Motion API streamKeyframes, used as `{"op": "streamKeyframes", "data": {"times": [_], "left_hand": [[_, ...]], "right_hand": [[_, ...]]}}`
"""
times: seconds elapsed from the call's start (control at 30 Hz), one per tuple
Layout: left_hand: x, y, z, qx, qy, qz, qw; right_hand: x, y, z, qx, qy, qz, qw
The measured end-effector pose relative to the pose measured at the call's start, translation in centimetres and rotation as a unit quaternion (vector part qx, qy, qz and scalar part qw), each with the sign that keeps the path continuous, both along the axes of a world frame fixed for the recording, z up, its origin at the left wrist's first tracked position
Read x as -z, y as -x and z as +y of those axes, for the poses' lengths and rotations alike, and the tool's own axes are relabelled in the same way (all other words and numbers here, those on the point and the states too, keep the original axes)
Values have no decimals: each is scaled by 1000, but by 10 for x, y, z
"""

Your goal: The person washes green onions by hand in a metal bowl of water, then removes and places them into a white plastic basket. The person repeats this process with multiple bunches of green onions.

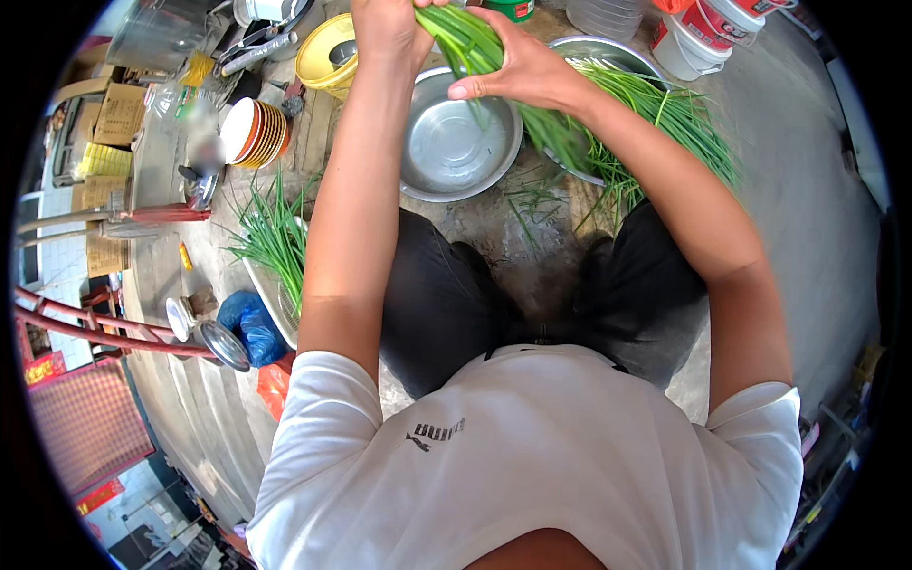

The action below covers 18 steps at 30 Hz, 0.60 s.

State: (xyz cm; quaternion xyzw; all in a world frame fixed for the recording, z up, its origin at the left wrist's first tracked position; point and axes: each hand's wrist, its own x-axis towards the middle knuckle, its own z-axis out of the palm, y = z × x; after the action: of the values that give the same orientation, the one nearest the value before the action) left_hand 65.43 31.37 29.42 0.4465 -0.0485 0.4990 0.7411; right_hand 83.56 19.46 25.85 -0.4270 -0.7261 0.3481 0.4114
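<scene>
My left hand point(392, 28) grips a bunch of green chives point(463, 35) near the top edge of the view. My right hand point(534, 68) is around the same bunch farther along, its thumb spread away from the fingers, and the leaf tips hang blurred beneath it. Below both hands a metal basin point(459, 160) rests on the floor with a shiny bottom. To its right, a heap of long chives point(662, 128) lies across a second metal basin point(613, 44) and spills over its rim. Loose leaves point(531, 203) are scattered between the basins and my feet.
More chives point(274, 239) lie in a white plastic basket point(267, 299) to my left. Beyond stand stacked bowls point(256, 134), a yellow bucket point(324, 57) and a blue plastic bag point(249, 328). White-and-red buckets point(687, 46) stand at the upper right.
</scene>
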Motion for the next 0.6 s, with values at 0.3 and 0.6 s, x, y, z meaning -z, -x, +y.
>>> {"op": "streamKeyframes", "data": {"times": [0.3, 0.6], "left_hand": [[-11, 75, 3, -184, 205, 64, 959], [336, 193, 45, -207, 518, 213, 802]], "right_hand": [[-17, 55, 80, -22, 96, -190, 977], [237, 152, 155, 22, 136, -470, 872]]}}
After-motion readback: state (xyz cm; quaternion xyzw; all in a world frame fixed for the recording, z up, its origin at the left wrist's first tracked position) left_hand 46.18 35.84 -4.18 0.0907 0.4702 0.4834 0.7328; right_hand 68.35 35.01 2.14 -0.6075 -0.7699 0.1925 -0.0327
